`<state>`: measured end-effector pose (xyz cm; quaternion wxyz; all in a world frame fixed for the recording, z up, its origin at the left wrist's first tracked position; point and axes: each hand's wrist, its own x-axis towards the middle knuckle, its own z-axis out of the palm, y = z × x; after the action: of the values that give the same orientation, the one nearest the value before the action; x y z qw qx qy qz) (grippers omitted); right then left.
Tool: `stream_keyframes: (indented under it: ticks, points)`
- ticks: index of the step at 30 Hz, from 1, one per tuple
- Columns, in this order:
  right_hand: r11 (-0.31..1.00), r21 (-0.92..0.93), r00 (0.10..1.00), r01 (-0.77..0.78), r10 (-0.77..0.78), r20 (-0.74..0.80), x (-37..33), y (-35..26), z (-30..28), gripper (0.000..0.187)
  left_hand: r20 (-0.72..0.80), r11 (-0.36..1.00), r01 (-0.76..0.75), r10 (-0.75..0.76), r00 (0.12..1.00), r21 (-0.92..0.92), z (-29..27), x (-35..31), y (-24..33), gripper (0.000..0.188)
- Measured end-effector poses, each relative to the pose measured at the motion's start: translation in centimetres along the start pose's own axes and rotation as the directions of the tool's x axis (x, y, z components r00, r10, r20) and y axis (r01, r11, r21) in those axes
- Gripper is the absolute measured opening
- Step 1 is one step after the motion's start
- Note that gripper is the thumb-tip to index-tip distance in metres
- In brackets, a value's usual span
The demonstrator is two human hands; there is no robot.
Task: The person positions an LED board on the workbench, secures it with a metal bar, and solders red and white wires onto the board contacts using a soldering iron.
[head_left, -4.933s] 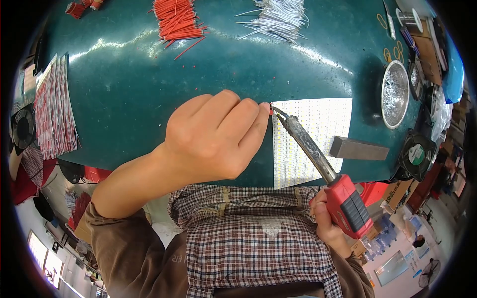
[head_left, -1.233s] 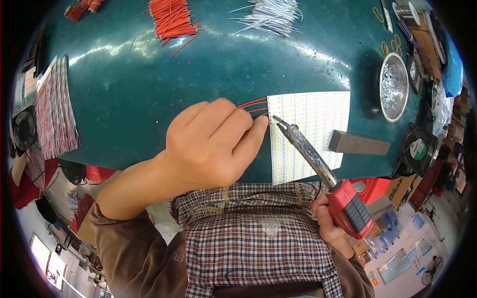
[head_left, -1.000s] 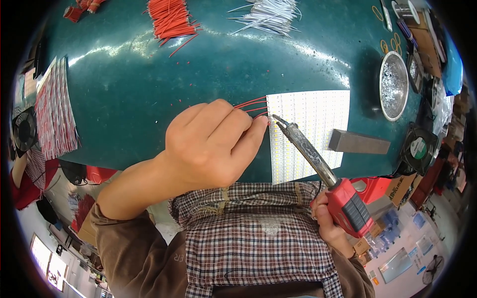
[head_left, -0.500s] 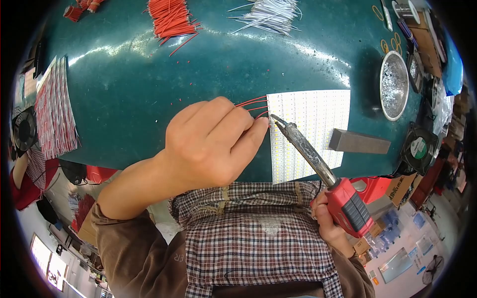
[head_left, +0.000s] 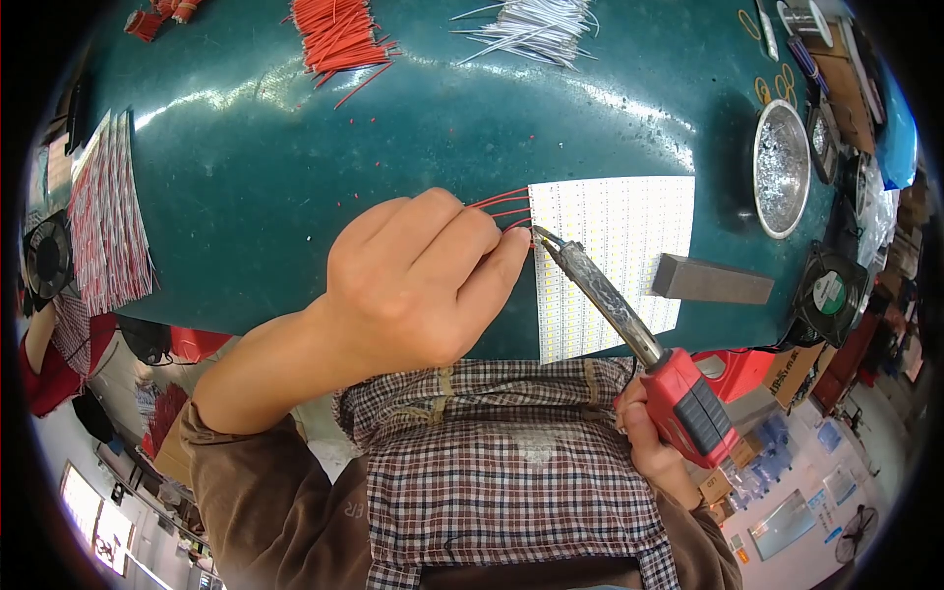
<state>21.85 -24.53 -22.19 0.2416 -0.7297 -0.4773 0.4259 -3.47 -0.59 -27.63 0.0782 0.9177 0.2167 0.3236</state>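
Note:
My left hand (head_left: 413,280) is closed in a pinch on a red wire (head_left: 518,224) at the left edge of a white LED strip panel (head_left: 619,236). More red wires run from that edge and pass behind the fingers. My right hand (head_left: 649,433) grips a soldering iron (head_left: 693,408) with a red and black handle. The iron's tip rests at the panel's left edge, close by the left fingertips. A dark grey rectangular bar (head_left: 713,280) lies across the panel's right edge.
Bundles of red wires (head_left: 339,34) and white wires (head_left: 531,29) lie at the back of the green table (head_left: 236,197). A metal bowl (head_left: 782,172) and a small fan (head_left: 828,292) stand at the right. Wired strips (head_left: 113,216) lie at the far left.
The soldering iron's tip has shifted very slightly left, toward the panel's edge and the left fingertips. Both hands otherwise keep their holds and places.

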Motion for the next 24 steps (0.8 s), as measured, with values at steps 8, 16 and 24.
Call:
stream_keyframes:
  ticks: [8, 16, 24]
  points:
    - [0.999, 0.027, 1.0, 0.027, -0.026, -0.017, 0.1, -0.3, -0.2, 0.017, 0.002, 1.0, 0.006, -0.006, 1.0, 0.002, 0.0, 0.1, 0.1, 0.035]
    - [0.994, 0.105, 0.997, 0.014, -0.006, -0.075, 0.3, -0.9, 0.0, 0.013, -0.005, 1.0, 0.006, -0.006, 1.0, 0.006, 0.0, 0.4, 0.0, 0.034]
    - [1.0, 0.011, 0.999, 0.016, -0.016, -0.043, -0.9, 0.7, -0.5, 0.02, -0.021, 1.0, -0.015, 0.015, 1.0, 0.006, 0.1, 0.0, 0.1, 0.034]
